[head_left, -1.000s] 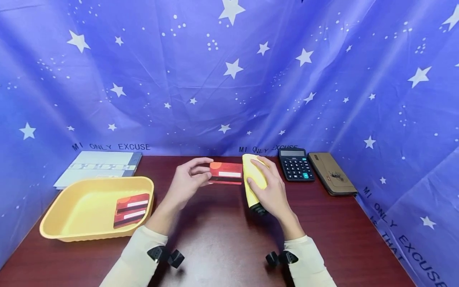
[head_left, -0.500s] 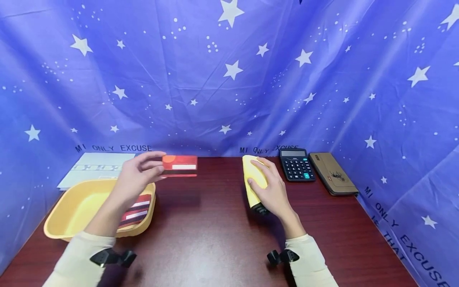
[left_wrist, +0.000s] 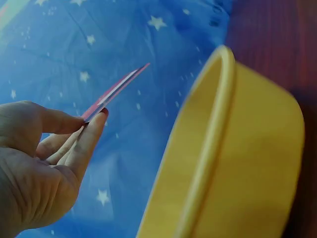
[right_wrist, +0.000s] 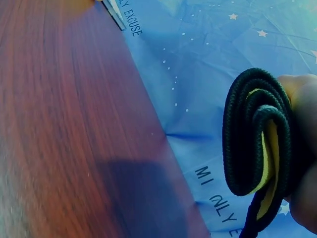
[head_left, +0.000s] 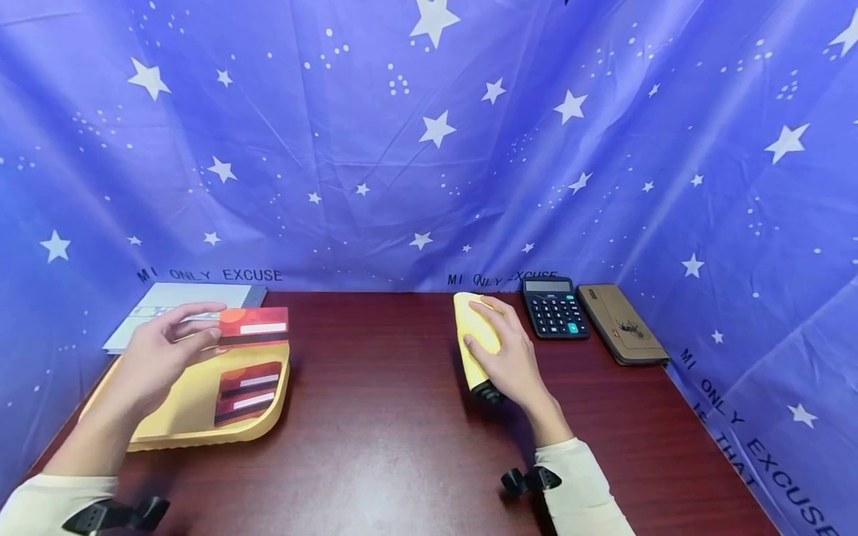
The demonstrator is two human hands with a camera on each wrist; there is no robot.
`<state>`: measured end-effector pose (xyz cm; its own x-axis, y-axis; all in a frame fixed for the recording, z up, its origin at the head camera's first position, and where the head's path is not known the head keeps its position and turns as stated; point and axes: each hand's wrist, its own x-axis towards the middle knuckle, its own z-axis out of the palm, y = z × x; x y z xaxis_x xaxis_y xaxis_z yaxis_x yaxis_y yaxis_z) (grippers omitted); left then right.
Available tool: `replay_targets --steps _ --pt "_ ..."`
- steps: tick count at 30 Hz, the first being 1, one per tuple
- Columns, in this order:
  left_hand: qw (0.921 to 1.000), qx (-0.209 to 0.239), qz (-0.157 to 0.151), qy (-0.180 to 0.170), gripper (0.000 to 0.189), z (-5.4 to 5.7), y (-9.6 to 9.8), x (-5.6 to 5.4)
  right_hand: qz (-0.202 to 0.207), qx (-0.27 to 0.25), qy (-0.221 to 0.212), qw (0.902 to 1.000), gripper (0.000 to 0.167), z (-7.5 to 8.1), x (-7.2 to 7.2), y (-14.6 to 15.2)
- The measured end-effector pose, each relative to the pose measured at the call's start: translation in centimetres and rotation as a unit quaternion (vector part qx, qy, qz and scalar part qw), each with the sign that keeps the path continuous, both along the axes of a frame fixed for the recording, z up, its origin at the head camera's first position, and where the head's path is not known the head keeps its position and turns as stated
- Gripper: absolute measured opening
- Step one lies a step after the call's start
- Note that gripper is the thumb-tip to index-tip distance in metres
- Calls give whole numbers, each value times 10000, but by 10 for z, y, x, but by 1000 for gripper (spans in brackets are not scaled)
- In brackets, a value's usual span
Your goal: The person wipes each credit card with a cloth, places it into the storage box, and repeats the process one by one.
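Between thumb and fingers, my left hand pinches a red bank card by its left end, above the far side of a yellow plastic basin. In the left wrist view the card appears nearly edge-on, raised beside the basin wall. Two more red cards lie overlapping inside the basin at its right end. On the right, my right hand grips a folded yellow cloth. Its dark edging shows as rolled layers in the right wrist view.
A black calculator and a brown wallet lie at the back right of the dark red wooden table. Behind the basin lies a white and grey flat box or book. A blue star-patterned curtain borders the table.
My left hand has carried the red card leftward from beside the yellow cloth to above the basin. The right hand has stayed in place holding the cloth.
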<state>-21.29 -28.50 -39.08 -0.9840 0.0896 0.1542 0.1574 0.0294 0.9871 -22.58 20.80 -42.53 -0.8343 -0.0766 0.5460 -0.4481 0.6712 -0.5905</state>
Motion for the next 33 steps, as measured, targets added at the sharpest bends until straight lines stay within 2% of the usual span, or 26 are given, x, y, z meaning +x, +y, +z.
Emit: replay_targets --steps 3,8,11,15,20,22,26,33 --pt "9993 -303 -10 -199 37 -7 -16 2 14 71 -22 10000 55 -2 1 3" --pt "9983 -95 -306 -491 43 -19 -37 2 63 323 -45 9994 55 -4 5 10" --pt "9967 -117 -429 -674 43 -27 -44 0 36 408 -35 9992 55 -4 8 15" --pt "9949 -210 -603 -785 44 -37 -49 -1 20 535 -46 9986 56 -6 10 20" --pt "9892 -913 -923 -677 42 -45 -47 -3 -22 536 -176 9984 56 -10 11 25" --pt "9862 -1052 -1073 -695 42 -47 -46 -3 -16 504 -262 9984 56 -11 11 26" --pt "9842 -933 -1277 -798 44 -49 -45 -3 -13 542 -340 9979 55 -14 11 27" --pt "9793 -1580 -982 -802 36 -48 -43 -5 -54 539 -344 9979 55 -19 12 29"
